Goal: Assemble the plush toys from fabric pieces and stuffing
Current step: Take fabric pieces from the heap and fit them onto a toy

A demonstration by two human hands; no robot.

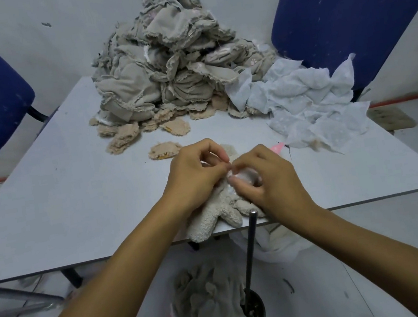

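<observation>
You have one wide-angle view, worn on your head, looking forward and down. It sits close over the surface [74,204], whose near edge crosses the lower frame, with the floor [377,255] below it. Two blue chairs [342,5] flank the far corners.

Cream fleecy plush toy body [212,215], limp, legs over the table's near edge; grey fabric-piece heap [162,65] behind.

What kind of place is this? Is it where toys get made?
Probably a small toy-making workshop. A big fabric pile sits on the table, white pieces lie beside it, and two hands work on a plush toy.
</observation>
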